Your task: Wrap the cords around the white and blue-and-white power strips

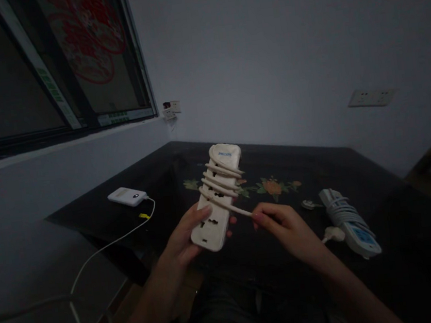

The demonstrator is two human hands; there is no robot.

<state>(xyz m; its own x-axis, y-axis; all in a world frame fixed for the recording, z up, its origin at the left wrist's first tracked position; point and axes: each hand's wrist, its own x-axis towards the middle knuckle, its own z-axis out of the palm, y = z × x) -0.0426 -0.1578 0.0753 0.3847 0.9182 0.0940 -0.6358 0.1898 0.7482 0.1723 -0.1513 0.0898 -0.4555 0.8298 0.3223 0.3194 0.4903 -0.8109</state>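
A white power strip (218,222) with a blue brand name on its far end is held tilted above the table. My left hand (188,232) grips its near end, thumb on top and fingertips showing at the right side. Several turns of its white cord (218,186) lie around the far half of the strip. My right hand (279,222) pinches the cord to the right of the strip, and the stretch between is taut. Close to the right forearm a white plug (333,234) rests on the table.
On the right of the dark, flower-patterned table (154,173) lies another power strip (358,236) wrapped in its cord. A white power bank (127,196) with a cable is at the left. Wall sockets (371,97) sit behind, and a window (83,57) is at the upper left.
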